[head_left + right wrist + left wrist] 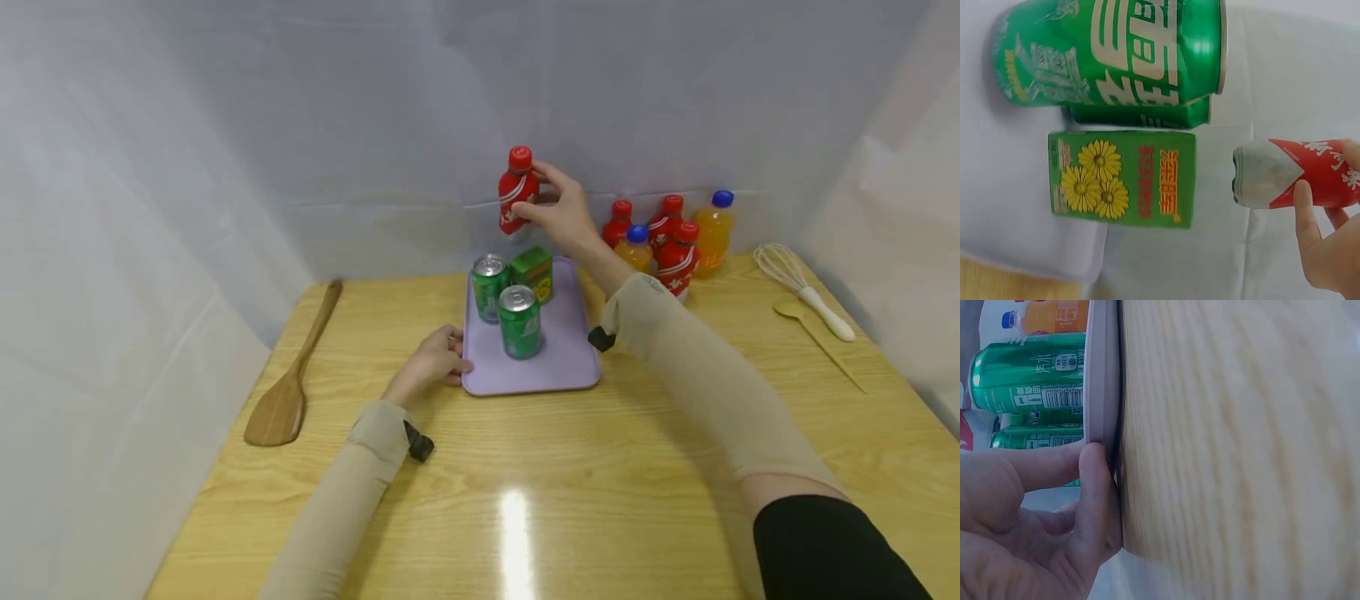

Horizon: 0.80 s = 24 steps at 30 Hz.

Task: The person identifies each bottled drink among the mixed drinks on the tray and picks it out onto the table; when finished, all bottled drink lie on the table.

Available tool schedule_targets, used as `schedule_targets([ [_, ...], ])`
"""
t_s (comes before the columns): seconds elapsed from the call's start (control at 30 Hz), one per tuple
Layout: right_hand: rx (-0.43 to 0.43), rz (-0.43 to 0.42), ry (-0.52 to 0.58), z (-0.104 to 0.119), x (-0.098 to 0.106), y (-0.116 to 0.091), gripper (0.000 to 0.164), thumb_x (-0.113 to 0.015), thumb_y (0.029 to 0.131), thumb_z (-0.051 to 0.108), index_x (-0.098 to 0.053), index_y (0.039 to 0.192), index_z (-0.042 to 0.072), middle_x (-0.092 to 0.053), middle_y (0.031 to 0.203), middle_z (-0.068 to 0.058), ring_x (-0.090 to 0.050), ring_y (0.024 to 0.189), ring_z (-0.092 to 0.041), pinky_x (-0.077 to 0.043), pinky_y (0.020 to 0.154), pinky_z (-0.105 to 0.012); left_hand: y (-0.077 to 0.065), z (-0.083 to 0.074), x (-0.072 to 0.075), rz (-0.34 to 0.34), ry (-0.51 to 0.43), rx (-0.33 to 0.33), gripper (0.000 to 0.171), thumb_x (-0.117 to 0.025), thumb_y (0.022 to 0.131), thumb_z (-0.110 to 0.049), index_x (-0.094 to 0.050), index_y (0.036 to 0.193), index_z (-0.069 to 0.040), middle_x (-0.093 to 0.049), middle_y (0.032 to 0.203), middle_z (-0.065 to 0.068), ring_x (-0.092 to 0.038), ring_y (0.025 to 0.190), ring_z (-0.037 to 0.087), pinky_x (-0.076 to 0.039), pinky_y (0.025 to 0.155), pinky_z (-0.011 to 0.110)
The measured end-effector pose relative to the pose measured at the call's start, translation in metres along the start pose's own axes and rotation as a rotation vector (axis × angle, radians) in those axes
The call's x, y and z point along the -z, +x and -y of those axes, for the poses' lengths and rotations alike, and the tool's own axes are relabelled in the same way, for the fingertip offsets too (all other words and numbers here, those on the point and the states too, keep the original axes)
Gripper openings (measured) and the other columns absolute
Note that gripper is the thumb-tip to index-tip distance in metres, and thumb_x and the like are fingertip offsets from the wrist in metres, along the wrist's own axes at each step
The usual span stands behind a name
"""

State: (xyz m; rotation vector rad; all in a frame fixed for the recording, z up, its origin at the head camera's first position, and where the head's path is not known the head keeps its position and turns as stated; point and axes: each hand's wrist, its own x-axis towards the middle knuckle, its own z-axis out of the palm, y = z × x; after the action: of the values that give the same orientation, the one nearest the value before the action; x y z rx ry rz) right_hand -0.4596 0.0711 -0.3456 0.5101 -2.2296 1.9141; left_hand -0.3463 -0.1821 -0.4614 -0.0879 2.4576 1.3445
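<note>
My right hand [564, 213] holds a small red-labelled soda bottle [518, 190] upright, thumb in front, above the far end of a lilac tray [564, 367]. In the right wrist view the bottle [1285, 174] shows a clear lower part and stays apart from the tray. My left hand [435, 357] grips the tray's near left edge; in the left wrist view the thumb and fingers pinch the rim [1102, 381]. On the tray stand a front green soda can [521, 323], a second green can [489, 287] and a green drink carton [534, 273] with yellow flowers.
Right of the tray stand several red-capped bottles [677, 260] and two orange soda bottles [714, 233] with blue caps. Farther right lie a whisk [813, 296] and a yellowish spoon [821, 340]. A wooden spatula [288, 392] lies left. White sheeting [390, 167] borders the table.
</note>
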Motion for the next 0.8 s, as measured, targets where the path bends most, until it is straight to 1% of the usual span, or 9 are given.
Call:
schedule_targets([
  [0.07, 0.029, -0.016, -0.01, 0.002, 0.004, -0.004, 0.07, -0.079, 0.095, 0.017, -0.049, 0.158, 0.023, -0.056, 0.149, -0.007, -0.061, 0.116, -0.023, -0.064, 0.084, -0.024, 0.001, 0.001, 0.0, 0.004, -0.003, 0.002, 0.056, -0.069, 0.094, 0.008, -0.045, 0.144, 0.005, -0.057, 0.11, 0.014, -0.062, 0.077, 0.016, -0.062, 0.062, 0.021],
  [0.17, 0.057, -0.041, -0.025, 0.006, 0.012, -0.01, 0.07, -0.08, 0.094, 0.018, -0.051, 0.157, 0.023, -0.058, 0.147, -0.008, -0.063, 0.113, -0.023, -0.062, 0.078, -0.02, 0.002, 0.001, 0.0, 0.003, -0.012, 0.005, 0.057, -0.07, 0.094, 0.008, -0.044, 0.145, 0.005, -0.058, 0.112, 0.014, -0.062, 0.078, 0.016, -0.062, 0.062, 0.021],
  [0.37, 0.055, -0.111, -0.014, 0.019, 0.026, -0.024, 0.069, -0.08, 0.094, 0.023, -0.052, 0.156, 0.03, -0.058, 0.146, -0.005, -0.064, 0.108, -0.02, -0.062, 0.076, -0.019, 0.002, -0.003, 0.002, 0.002, -0.031, 0.001, 0.06, -0.071, 0.093, 0.007, -0.044, 0.146, 0.005, -0.058, 0.113, 0.015, -0.062, 0.079, 0.016, -0.062, 0.063, 0.022],
  [0.47, 0.093, -0.152, -0.041, 0.022, 0.033, -0.028, 0.066, -0.08, 0.094, 0.024, -0.054, 0.155, 0.03, -0.06, 0.143, -0.006, -0.063, 0.105, -0.018, -0.061, 0.074, -0.019, 0.002, -0.004, 0.003, 0.008, -0.037, -0.005, 0.06, -0.07, 0.093, 0.007, -0.043, 0.146, 0.005, -0.058, 0.113, 0.014, -0.062, 0.081, 0.016, -0.062, 0.064, 0.022],
  [0.57, 0.144, -0.185, -0.078, 0.023, 0.039, -0.03, 0.065, -0.079, 0.095, 0.025, -0.055, 0.154, 0.027, -0.061, 0.143, -0.006, -0.061, 0.104, -0.017, -0.059, 0.076, -0.018, 0.002, -0.003, 0.003, 0.013, -0.044, -0.008, 0.059, -0.07, 0.094, 0.006, -0.043, 0.146, 0.005, -0.057, 0.113, 0.014, -0.062, 0.083, 0.017, -0.062, 0.064, 0.021],
  [0.67, 0.188, -0.218, -0.099, 0.023, 0.045, -0.032, 0.064, -0.079, 0.095, 0.023, -0.055, 0.154, 0.024, -0.062, 0.143, -0.006, -0.059, 0.105, -0.016, -0.057, 0.081, -0.018, 0.002, -0.003, 0.003, 0.017, -0.043, -0.008, 0.059, -0.07, 0.094, 0.006, -0.043, 0.146, 0.005, -0.057, 0.112, 0.013, -0.062, 0.082, 0.016, -0.061, 0.063, 0.02],
  [0.73, 0.204, -0.244, -0.101, 0.022, 0.05, -0.033, 0.064, -0.079, 0.095, 0.023, -0.054, 0.155, 0.023, -0.062, 0.144, -0.006, -0.058, 0.107, -0.013, -0.056, 0.086, -0.018, 0.003, -0.003, 0.002, 0.019, -0.043, -0.007, 0.059, -0.07, 0.094, 0.006, -0.043, 0.146, 0.005, -0.057, 0.111, 0.013, -0.061, 0.08, 0.015, -0.061, 0.062, 0.02],
  [0.8, 0.211, -0.274, -0.099, 0.022, 0.055, -0.034, 0.065, -0.079, 0.095, 0.022, -0.054, 0.155, 0.023, -0.062, 0.144, -0.006, -0.057, 0.107, -0.01, -0.056, 0.087, -0.019, 0.004, -0.003, 0.002, 0.017, -0.039, -0.006, 0.059, -0.07, 0.093, 0.006, -0.043, 0.146, 0.005, -0.057, 0.11, 0.012, -0.061, 0.077, 0.014, -0.06, 0.061, 0.019],
])
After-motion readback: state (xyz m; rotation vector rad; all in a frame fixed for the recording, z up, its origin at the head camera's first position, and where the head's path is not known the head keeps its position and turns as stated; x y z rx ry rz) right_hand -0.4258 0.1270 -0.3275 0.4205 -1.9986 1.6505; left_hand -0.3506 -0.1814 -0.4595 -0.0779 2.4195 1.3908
